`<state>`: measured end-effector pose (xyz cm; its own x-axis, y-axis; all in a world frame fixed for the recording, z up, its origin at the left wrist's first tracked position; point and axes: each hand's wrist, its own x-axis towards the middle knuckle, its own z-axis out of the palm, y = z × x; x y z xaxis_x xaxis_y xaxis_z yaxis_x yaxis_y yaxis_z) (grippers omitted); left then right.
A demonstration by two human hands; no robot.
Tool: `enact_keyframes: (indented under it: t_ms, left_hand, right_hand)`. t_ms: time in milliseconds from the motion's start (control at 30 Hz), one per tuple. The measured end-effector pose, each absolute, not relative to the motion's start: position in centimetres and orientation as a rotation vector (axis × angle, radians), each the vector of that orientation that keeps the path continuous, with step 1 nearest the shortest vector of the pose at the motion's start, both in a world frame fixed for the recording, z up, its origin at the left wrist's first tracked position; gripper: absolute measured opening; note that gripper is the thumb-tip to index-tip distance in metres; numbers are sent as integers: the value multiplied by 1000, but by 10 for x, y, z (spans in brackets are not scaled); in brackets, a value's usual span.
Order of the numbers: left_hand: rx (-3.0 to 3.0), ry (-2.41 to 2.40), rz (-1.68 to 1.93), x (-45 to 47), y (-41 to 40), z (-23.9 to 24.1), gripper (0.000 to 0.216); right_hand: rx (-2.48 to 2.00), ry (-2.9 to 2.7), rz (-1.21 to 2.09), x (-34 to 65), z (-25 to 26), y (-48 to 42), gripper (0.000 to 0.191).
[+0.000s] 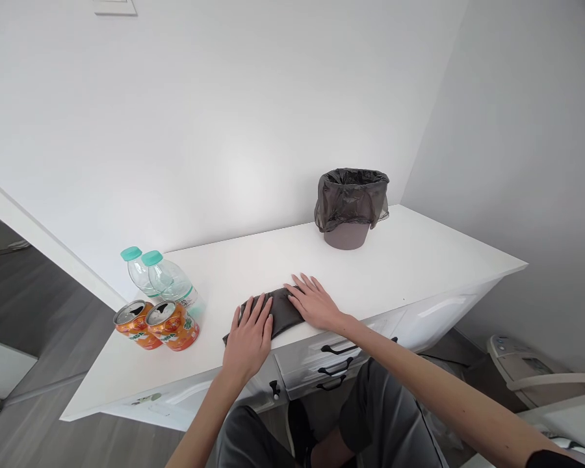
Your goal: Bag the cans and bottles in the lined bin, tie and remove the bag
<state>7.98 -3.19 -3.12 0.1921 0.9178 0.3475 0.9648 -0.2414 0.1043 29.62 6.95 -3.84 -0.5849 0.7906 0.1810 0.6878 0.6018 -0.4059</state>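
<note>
A folded black plastic bag (283, 309) lies flat near the front edge of the white countertop (253, 260). My left hand (249, 335) rests palm down on its left part, fingers stretched out. On its right end lies my right hand (316, 304), also flat with the fingers apart. Neither hand grips anything. To the left of my hands stand two orange soda cans, the left can (135, 325) and the right can (174, 326), both with opened tops. Right behind them are two clear plastic bottles with teal caps, a left bottle (137, 270) and a right bottle (171, 279).
A small bin (347, 235) lined with a dark bag (351, 205) stands at the back right, near the wall. Drawers with black handles (338, 350) are below the counter's front edge. A beige appliance (521, 370) sits low at the right.
</note>
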Motion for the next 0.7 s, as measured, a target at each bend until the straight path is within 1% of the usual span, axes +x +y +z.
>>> enact_keyframes:
  t_ms: [133,200,300,400,533,633,700]
  left_hand:
    - [-2334,-1852,-510,80,-33,-31,55]
    - [-2363,-1847,-547,78,-33,-32,54]
    - [-2389,-1875,-701,70,-32,-33,50]
    - [-2318,-1947,-904,54,-32,-30,47]
    - [-2193,-2052,-1046,37,-37,-18,46]
    - [-2034,-2195,-1171,35,-41,-10,48]
    - [-1981,-2257,-1185,37,-42,-8,50]
  right_hand:
    - [-1249,-2324,378,294,-28,51,65]
    - [-1200,-2289,316,288,-22,32,63]
    - [-1025,-2388,248,275,-18,2,58]
    - [-979,-2467,295,262,-18,-15,58]
    - [-1051,-2488,396,254,-17,-11,59]
    - [-1111,-2482,410,258,-15,1,59]
    - [-1146,-2484,407,266,-15,12,59]
